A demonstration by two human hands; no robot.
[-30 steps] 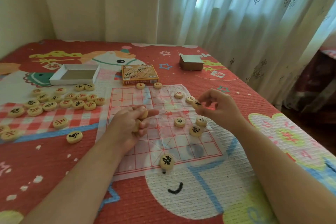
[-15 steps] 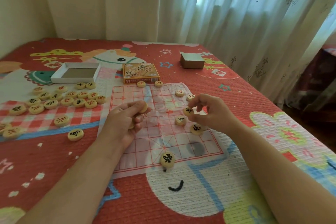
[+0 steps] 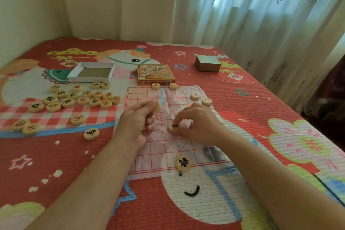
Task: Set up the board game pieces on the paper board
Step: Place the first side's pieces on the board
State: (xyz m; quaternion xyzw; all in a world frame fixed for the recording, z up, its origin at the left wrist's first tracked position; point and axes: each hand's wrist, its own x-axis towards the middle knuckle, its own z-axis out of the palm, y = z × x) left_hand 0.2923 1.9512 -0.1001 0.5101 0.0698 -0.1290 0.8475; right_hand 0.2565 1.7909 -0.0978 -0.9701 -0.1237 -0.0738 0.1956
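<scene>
on the paper board [image 3: 164,148], the right hand [image 3: 198,124] pinches a black-lettered piece [image 3: 172,127]; the left hand [image 3: 137,124], curled, grips a second piece [image 3: 157,106].

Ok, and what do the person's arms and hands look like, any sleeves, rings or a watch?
Both are bare. The left hand and left forearm show no sleeve, watch, bracelet or ring; the same goes for the right hand and right forearm. No gloves. Any sleeve would lie beyond the picture's edge.

Home bedroom, cartoon bedspread [image 3: 252,110], sheer window curtains [image 3: 261,5]
</scene>
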